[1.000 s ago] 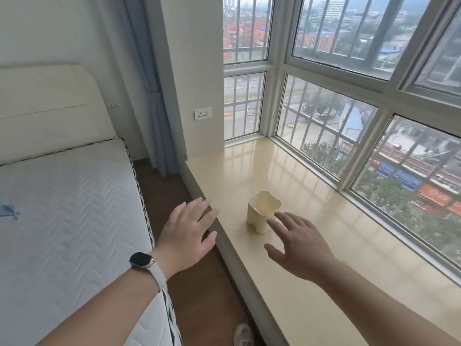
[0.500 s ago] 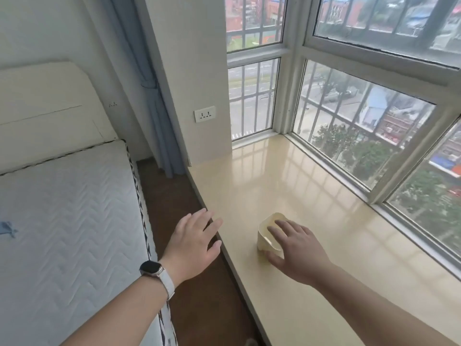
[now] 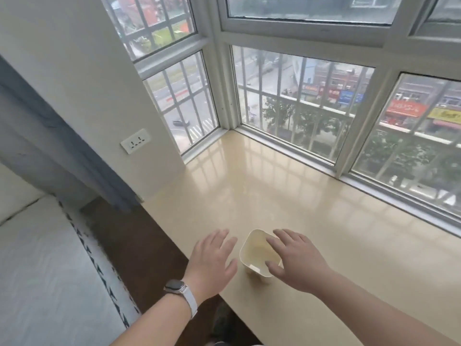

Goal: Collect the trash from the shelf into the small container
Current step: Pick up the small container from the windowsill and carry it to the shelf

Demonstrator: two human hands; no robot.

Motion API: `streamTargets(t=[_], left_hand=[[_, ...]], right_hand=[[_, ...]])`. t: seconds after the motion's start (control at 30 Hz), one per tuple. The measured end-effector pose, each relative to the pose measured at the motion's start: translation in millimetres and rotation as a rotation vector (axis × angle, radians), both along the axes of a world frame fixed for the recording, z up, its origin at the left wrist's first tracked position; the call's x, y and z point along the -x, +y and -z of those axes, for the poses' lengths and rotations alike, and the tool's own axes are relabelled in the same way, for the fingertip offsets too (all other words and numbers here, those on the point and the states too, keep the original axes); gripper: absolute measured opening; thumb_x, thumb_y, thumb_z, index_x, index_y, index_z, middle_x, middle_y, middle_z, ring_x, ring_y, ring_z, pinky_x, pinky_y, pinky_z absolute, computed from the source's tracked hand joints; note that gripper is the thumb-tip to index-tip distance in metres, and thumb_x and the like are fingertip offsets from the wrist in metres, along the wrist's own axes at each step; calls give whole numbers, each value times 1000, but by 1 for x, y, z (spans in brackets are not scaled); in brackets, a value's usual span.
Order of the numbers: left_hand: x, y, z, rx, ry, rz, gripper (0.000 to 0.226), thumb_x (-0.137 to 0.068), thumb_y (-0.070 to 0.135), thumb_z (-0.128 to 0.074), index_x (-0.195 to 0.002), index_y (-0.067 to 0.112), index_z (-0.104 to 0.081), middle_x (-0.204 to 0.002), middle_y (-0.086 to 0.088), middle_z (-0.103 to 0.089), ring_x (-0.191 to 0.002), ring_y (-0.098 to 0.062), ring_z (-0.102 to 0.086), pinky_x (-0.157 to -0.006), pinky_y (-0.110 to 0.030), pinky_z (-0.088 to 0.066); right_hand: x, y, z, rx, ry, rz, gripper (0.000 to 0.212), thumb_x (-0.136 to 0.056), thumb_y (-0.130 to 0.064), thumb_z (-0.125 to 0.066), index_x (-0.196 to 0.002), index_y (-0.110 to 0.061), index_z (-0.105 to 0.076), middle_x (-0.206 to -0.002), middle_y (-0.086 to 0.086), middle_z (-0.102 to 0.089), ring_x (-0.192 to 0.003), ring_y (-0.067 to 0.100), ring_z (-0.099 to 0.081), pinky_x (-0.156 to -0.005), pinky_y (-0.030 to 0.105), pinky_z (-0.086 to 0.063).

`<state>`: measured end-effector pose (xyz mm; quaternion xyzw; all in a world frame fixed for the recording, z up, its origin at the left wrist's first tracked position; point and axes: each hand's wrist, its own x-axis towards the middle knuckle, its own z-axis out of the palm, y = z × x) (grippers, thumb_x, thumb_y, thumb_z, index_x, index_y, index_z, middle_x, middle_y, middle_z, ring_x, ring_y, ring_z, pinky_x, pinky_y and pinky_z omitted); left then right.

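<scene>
Right hand (image 3: 296,260), in the lower centre of the frame, reaches over a small cream container (image 3: 257,255) with its fingers (image 3: 279,239) spread across the far right edge of the rim and its thumb at the near right corner; whether it actually grips the container cannot be told. Just left of the container, not touching it, the left hand (image 3: 212,263) hovers flat with fingers spread and nothing in it, a white-strapped watch (image 3: 178,290) on its wrist. The container stands upright and open-topped near the front edge of a glossy beige window shelf (image 3: 287,191). Barred windows (image 3: 299,103) fill the upper right, a wall socket (image 3: 135,144) sits at centre left, and a mattress (image 3: 45,275) lies lower left.
</scene>
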<state>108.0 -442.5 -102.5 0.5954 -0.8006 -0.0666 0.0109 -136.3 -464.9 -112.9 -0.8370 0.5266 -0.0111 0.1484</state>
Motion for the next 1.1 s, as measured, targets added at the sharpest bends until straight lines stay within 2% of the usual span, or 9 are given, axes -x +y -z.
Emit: streamTargets(t=[0.1, 0.17, 0.3, 0.47, 0.63, 0.83, 0.93, 1.0, 1.1], left_hand=[[-6, -37, 25, -74, 41, 76, 45, -81, 45, -49, -121, 27, -58, -129, 0, -60, -116, -24, -59, -87, -40, -53], [-15, -57, 47, -141, 79, 108, 49, -82, 48, -44, -125, 28, -56, -135, 1, -56, -121, -23, -55, -91, -40, -50], [-38, -86, 86, -337, 149, 166, 61, -84, 55, -28, -140, 32, -41, -151, 6, -36, -137, -17, -33, -109, -36, -32], [-52, -127, 124, -584, 326, 171, 51, -94, 38, -49, -142, 27, -39, -148, 8, -37, -138, -11, -31, -114, -30, -25], [-44, -158, 153, -882, 466, 63, 50, -94, 35, -53, -141, 27, -40, -145, 11, -41, -132, -6, -39, -110, -32, -33], [-31, -166, 191, -1036, 530, 89, 60, -90, 44, -57, -144, 30, -34, -143, 16, -42, -128, 0, -41, -105, -27, -35], [-26, -162, 204, -1073, 581, 78, 63, -85, 50, -57, -141, 39, -31, -143, 21, -40, -131, 2, -38, -107, -29, -33], [-24, -160, 209, -1066, 603, 57, 61, -88, 44, -57, -142, 45, -27, -143, 23, -37, -133, 5, -33, -109, -28, -29], [-21, -156, 215, -1057, 621, 52, 62, -91, 39, -54, -146, 43, -25, -149, 22, -34, -137, 5, -29, -112, -29, -26]], right_hand=[[3, -4, 22, -77, 26, 124, 59, -87, -58, -38, -136, -26, -46, -147, 2, -42, -136, 24, -37, -110, 38, -31], [0, -5, 33, -150, 55, 218, 62, -90, -60, -35, -144, -29, -35, -155, 0, -29, -142, 22, -24, -114, 36, -21], [-18, -3, 48, -283, 45, 474, 62, -90, -61, -32, -145, -31, -30, -155, -2, -27, -142, 19, -23, -112, 34, -25], [-40, -3, 66, -441, 48, 721, 62, -93, -57, -40, -146, -27, -31, -155, -2, -28, -140, 19, -26, -111, 36, -28], [-48, -3, 94, -553, -258, 1072, 60, -94, -51, -48, -145, -24, -33, -151, -6, -32, -138, 13, -29, -111, 33, -28], [-57, -6, 149, -572, -625, 1384, 58, -92, -46, -52, -145, -27, -35, -150, -11, -36, -135, 7, -34, -112, 36, -31], [-63, -8, 172, -551, -822, 1492, 51, -95, -40, -52, -143, -28, -39, -146, -13, -41, -133, 7, -37, -106, 31, -33], [-67, -10, 185, -561, -992, 1594, 49, -91, -44, -53, -138, -33, -45, -141, -15, -46, -131, 7, -42, -107, 33, -35], [-70, -7, 197, -600, -1186, 1704, 55, -81, -60, -52, -133, -42, -49, -135, -19, -53, -123, 4, -51, -106, 42, -41]])
